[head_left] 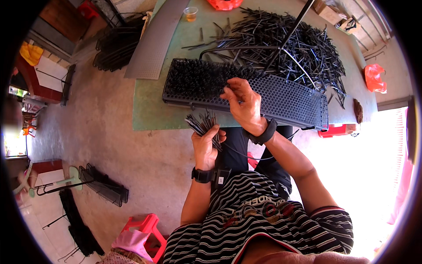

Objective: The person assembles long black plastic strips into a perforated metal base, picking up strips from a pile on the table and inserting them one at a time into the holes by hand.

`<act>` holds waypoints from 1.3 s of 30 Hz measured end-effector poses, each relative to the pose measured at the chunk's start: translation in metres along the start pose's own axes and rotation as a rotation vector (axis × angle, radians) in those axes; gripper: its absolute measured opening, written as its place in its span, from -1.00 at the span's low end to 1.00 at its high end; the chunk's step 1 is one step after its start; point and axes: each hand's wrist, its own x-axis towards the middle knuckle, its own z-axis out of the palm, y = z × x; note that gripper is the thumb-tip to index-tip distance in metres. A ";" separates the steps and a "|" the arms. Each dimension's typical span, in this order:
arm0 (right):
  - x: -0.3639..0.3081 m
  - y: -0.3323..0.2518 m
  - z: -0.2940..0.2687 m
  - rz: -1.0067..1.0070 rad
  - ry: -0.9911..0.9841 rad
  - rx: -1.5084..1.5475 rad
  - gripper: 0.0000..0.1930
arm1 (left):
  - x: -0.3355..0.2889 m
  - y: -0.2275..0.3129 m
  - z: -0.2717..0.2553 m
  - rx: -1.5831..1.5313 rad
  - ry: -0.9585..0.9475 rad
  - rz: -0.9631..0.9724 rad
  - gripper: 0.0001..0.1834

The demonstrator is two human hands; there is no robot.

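My left hand is closed around a bundle of thin black strips, whose ends fan out above the fingers, just off the table's near edge. Across that edge lies a long black perforated panel. Dense upright black bristles fill its left part, while open holes show on the right. My right hand is over the panel where the bristles end, thumb and fingers curled together in a pinch. What sits between those fingertips is too small to make out. A black bent-rod frame rises behind the panel.
On the green table a large heap of loose black strips lies behind the panel. A cup of amber liquid and a grey perforated sheet are at the far left. A red stool stands on the floor, lower left.
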 end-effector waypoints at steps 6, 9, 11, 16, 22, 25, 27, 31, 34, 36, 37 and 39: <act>0.004 0.008 0.005 -0.097 -0.058 -0.100 -0.80 | -0.004 0.004 0.000 -0.023 0.016 -0.010 -0.92; 0.003 0.015 0.007 -0.161 -0.067 -0.153 -0.82 | -0.005 0.005 0.001 -0.038 0.018 -0.008 -0.92; 0.007 0.016 0.002 -0.319 -0.189 -0.363 -0.86 | -0.007 0.006 0.000 -0.043 0.006 -0.006 -0.91; 0.012 0.013 -0.003 -0.290 -0.258 -0.511 -0.88 | -0.010 0.006 0.003 -0.012 -0.005 0.008 -0.90; 0.005 0.015 -0.031 0.453 -0.509 -0.136 -0.78 | -0.007 -0.003 0.023 0.021 -0.076 -0.027 -0.87; 0.005 0.024 -0.041 0.652 -0.384 0.140 -0.85 | -0.002 -0.011 0.032 0.019 -0.120 -0.030 -0.86; 0.008 0.025 -0.049 0.661 -0.286 0.201 -0.86 | -0.001 -0.013 0.036 0.016 -0.133 -0.016 -0.88; 0.019 0.023 -0.053 0.520 -0.041 0.245 -0.84 | 0.004 -0.014 0.037 0.028 -0.103 -0.034 -0.89; 0.026 0.019 -0.045 0.276 0.117 0.170 -0.79 | 0.006 -0.014 0.035 0.025 -0.083 -0.040 -0.89; 0.026 0.025 -0.041 0.145 0.145 0.086 -0.81 | 0.005 -0.014 0.035 0.010 -0.073 -0.032 -0.87; 0.027 0.027 -0.038 0.078 0.155 0.044 -0.82 | 0.006 -0.015 0.033 0.011 -0.081 -0.029 -0.88; 0.028 0.029 -0.036 0.063 0.118 -0.020 -0.83 | 0.009 -0.017 0.028 0.012 -0.097 -0.023 -0.91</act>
